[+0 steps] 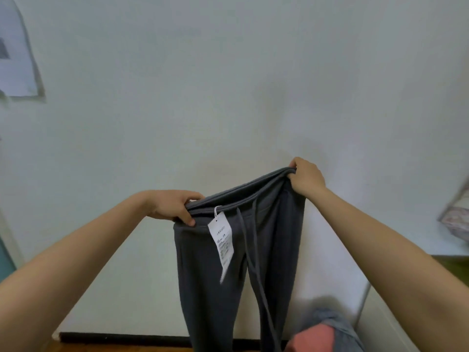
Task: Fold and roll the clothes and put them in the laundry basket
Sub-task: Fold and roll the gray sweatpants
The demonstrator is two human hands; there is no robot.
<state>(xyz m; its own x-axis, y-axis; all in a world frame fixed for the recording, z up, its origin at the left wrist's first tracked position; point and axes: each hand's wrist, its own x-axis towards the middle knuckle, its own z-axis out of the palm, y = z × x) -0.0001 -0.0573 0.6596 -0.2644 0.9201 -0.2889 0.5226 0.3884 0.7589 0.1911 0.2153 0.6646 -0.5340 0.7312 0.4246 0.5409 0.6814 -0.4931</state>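
Dark grey sweatpants [203,280] hang in the air in front of a white wall, held up by the waistband. My left hand [175,207] grips the left end of the waistband. My right hand [305,177] grips the right end, a little higher. A white paper tag [222,241] and grey drawstrings [250,257] dangle from the waist. The legs drop out of the bottom of the frame. No laundry basket is in view.
A pink garment [314,337] over a blue-grey one [327,317] lies at the bottom right. A patterned object [456,219] sits at the right edge. A paper sheet [15,52] hangs on the wall top left. Dark baseboard [114,337] runs along the wooden floor.
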